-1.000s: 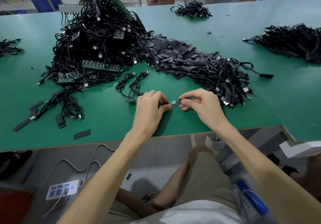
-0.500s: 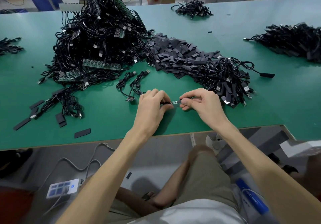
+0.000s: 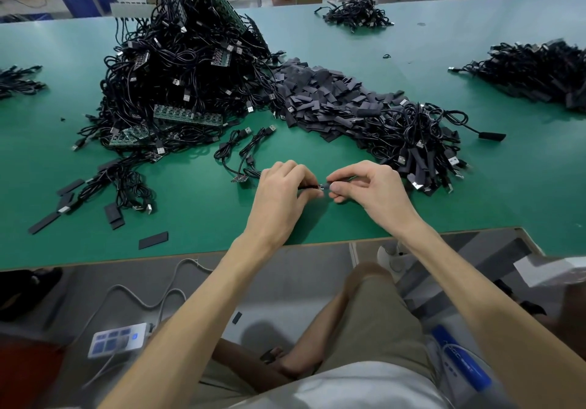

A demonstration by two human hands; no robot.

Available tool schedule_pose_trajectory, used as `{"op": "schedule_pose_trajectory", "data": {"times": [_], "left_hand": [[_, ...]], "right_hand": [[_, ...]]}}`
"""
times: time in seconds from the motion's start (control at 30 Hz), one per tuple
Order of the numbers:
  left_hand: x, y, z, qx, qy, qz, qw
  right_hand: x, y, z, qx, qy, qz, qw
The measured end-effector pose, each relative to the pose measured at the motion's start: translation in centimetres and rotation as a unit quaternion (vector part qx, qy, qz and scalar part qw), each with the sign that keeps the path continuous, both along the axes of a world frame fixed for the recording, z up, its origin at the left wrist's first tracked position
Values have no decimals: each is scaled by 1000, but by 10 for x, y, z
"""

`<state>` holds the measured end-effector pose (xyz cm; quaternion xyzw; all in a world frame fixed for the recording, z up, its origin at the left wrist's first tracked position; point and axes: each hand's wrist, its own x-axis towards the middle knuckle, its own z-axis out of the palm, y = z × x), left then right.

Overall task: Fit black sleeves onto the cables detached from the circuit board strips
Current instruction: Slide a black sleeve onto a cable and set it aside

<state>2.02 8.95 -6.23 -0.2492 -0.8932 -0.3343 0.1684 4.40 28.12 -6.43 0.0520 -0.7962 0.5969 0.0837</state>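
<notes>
My left hand (image 3: 280, 191) pinches a thin black cable just behind its small exposed board end (image 3: 322, 187), low over the green table (image 3: 203, 218). My right hand (image 3: 369, 188) pinches a black sleeve (image 3: 341, 181) at the tip of that board end; most of the sleeve is hidden under its fingers. The two hands almost touch. Behind them lies a heap of loose black sleeves (image 3: 323, 94). A big pile of cables on green circuit board strips (image 3: 187, 115) rises at the back left.
A heap of sleeved cables (image 3: 421, 151) lies right of my hands, and more cable bundles (image 3: 539, 72) sit far right and far back. Two loose cables (image 3: 244, 151) and stray sleeves (image 3: 153, 239) lie left. The table edge runs just below my wrists.
My hands have closed together a little, so less of the board end shows between the fingers. Everything else on the table is unmoved.
</notes>
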Motion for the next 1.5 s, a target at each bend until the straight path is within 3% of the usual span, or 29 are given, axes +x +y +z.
{"op": "schedule_pose_trajectory", "data": {"times": [0.27,0.53,0.73,1.17,1.5], "left_hand": [[-1,0,1,25,-8,-26,999],[0,-3,2,77,-47,-30,995],[4,-1,0,36,-1,-32,999],[5,-3,3,82,-21,-27,996],[7,-2,-1,55,31,-30,998]], "right_hand": [[0,-1,4,90,17,-9,996],[1,-1,4,72,10,-11,997],[1,-2,3,45,4,20,999],[0,1,1,11,21,11,1000],[-2,2,-1,-13,5,35,999]]}}
